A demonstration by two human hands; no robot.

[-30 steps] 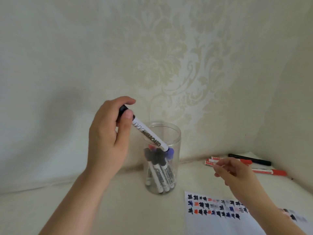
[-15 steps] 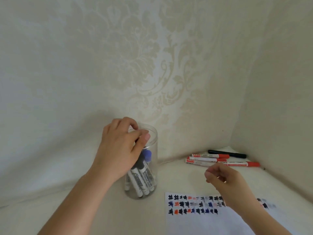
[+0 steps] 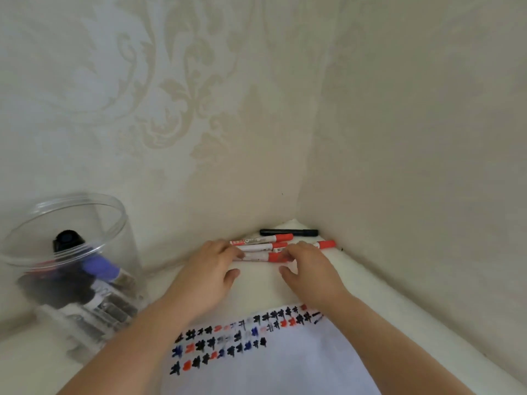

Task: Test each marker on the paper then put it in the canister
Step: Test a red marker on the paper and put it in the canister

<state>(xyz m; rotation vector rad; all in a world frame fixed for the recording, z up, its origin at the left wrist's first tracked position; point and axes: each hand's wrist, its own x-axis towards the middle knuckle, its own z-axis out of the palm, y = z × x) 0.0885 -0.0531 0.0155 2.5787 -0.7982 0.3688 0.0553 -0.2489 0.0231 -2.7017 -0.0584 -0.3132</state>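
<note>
Several red-capped white markers [image 3: 261, 243] and one black marker [image 3: 288, 232] lie in the far corner of the surface. My left hand [image 3: 209, 279] rests its fingertips on the left end of the nearest red marker [image 3: 255, 256]. My right hand [image 3: 312, 273] lays bent fingers over that marker's red cap. Both thumbs stand apart from the marker. The clear canister [image 3: 114, 223] at the left holds several markers, among them a black-capped and a blue-capped one. The white paper [image 3: 279, 366] with rows of black, red and blue test marks lies under my forearms.
Two patterned walls meet in a corner right behind the markers. The pale surface runs along the right wall, and the canister stands against the left wall.
My left hand let the marker drop into the canister and moved right to the red markers. My right hand reached forward to them too. The view swung right.
</note>
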